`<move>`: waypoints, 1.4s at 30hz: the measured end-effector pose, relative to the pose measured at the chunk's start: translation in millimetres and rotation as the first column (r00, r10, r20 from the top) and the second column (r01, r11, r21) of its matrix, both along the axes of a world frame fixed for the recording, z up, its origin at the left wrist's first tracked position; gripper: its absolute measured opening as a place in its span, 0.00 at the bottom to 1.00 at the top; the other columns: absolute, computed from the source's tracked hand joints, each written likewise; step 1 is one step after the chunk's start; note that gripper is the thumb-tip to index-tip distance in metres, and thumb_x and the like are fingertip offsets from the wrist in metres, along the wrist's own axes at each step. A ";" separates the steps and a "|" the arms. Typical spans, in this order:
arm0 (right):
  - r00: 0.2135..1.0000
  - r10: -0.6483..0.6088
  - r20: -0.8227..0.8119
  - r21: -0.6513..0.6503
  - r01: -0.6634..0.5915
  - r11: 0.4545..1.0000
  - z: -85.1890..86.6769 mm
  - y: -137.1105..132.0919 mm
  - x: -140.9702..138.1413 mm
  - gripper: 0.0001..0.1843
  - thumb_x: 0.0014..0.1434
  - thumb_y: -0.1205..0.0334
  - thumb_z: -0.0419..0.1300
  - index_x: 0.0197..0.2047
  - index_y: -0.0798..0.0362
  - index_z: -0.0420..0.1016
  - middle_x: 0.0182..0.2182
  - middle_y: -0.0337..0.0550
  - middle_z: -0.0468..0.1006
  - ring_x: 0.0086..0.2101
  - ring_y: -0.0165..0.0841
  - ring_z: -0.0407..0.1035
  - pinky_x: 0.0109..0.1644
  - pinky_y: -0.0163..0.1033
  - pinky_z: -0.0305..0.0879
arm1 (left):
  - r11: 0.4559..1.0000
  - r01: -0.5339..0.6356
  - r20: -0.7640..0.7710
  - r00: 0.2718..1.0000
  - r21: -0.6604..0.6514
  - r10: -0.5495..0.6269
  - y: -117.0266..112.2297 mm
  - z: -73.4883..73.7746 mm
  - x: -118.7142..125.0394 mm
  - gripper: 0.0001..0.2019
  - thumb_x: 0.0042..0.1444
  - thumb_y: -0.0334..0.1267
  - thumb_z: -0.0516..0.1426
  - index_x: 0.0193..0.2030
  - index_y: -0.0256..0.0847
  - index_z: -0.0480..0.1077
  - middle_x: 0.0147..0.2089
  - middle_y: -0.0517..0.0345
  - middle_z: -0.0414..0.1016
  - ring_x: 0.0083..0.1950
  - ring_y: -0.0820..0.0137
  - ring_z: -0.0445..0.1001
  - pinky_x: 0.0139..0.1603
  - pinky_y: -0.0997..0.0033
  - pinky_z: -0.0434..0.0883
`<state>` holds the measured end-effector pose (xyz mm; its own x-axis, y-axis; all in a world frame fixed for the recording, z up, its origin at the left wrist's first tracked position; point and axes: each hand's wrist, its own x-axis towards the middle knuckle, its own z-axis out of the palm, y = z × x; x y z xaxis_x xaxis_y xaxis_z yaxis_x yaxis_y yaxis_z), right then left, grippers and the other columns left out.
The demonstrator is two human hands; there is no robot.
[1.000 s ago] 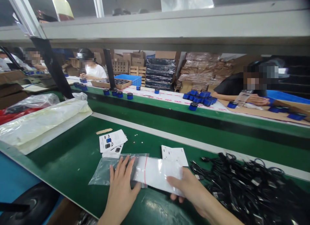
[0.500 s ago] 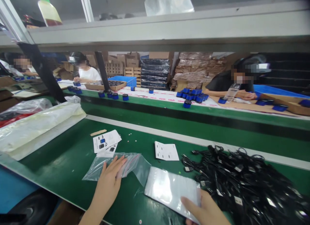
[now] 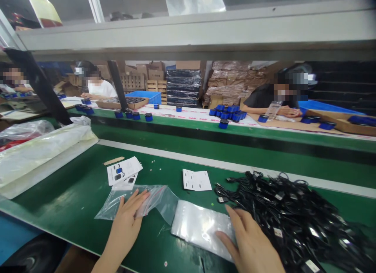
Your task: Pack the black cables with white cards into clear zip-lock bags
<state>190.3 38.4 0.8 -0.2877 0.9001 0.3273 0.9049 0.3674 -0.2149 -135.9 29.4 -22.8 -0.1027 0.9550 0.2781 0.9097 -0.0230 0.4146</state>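
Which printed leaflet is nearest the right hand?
The creased leaflet left of the black cables; it lies apart, while the other two leaflets overlap farther left, beyond the left hand.

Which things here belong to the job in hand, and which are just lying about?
Job in hand:
clear zip bag, under the left hand
shiny plastic stack, at the right hand

Not handled, possibly just lying about:
black cables
printed leaflets
wooden stick

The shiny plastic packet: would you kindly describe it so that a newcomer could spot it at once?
On the near green bench, find the heap of black cables. Just left of it, the shiny plastic packet lies at the right hand. Unlike the loose transparent bag under the left hand, it is whitish, flat and oblong.
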 end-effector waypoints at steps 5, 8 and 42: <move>0.930 0.366 0.018 -0.033 -0.366 0.930 15.1 0.5 -88.8 0.42 0.51 0.56 0.67 0.64 0.64 0.57 0.60 0.66 0.65 0.58 0.57 0.59 0.55 0.57 0.65 | 0.999 0.022 0.049 0.999 0.024 -0.023 0.1 -5.7 -3.6 0.21 0.60 0.33 0.45 0.56 0.47 0.70 0.59 0.55 0.74 0.64 0.56 0.64 0.65 0.37 0.50; 0.912 0.410 -0.001 -0.107 -0.407 0.907 22.7 8.6 -137.9 0.42 0.52 0.63 0.67 0.65 0.68 0.54 0.64 0.70 0.54 0.62 0.60 0.50 0.59 0.66 0.54 | 0.998 0.037 0.076 0.996 0.041 -0.040 0.0 -8.6 -5.5 0.20 0.59 0.34 0.46 0.55 0.48 0.70 0.58 0.56 0.74 0.64 0.57 0.65 0.65 0.38 0.50; 0.389 -0.110 -0.914 -0.373 -0.707 0.601 70.9 0.3 -77.3 0.16 0.55 0.53 0.63 0.42 0.54 0.72 0.33 0.44 0.79 0.33 0.34 0.75 0.38 0.39 0.70 | 0.983 -0.169 0.879 0.456 -0.067 0.138 -32.0 104.2 82.3 0.15 0.43 0.52 0.64 0.29 0.41 0.75 0.17 0.66 0.74 0.16 0.74 0.69 0.17 0.78 0.69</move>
<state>113.0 38.7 71.7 -0.5547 0.8318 -0.0217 -0.0343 -0.0489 -0.9982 -53.6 -2.6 81.4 -0.4510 0.8922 -0.0232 0.0563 0.0543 0.9969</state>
